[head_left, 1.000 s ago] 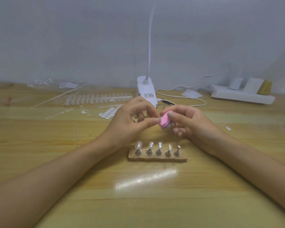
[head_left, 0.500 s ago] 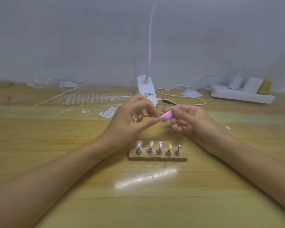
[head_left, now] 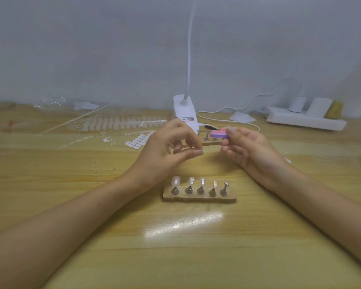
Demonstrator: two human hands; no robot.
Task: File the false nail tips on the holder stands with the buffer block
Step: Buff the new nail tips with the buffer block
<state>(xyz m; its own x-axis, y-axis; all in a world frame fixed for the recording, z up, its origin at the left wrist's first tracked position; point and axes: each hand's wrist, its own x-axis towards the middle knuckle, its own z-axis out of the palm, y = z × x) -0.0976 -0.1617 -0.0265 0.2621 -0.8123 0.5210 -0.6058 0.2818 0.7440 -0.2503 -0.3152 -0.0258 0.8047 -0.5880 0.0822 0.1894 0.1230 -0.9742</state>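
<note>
Buffer block, pink over purple, lay level in the grip of the right hand, pinched between thumb and forefinger above the surface, beyond the right end of the wooden holder strip. Beyond the strip's left end and apart from the block, the left hand had thumb and forefinger closed tip to tip with its other fingers curled; whether that grip held anything could not be told. Five metal stands stood in a row on the strip, the four leftmost bearing clear nail tips.
</note>
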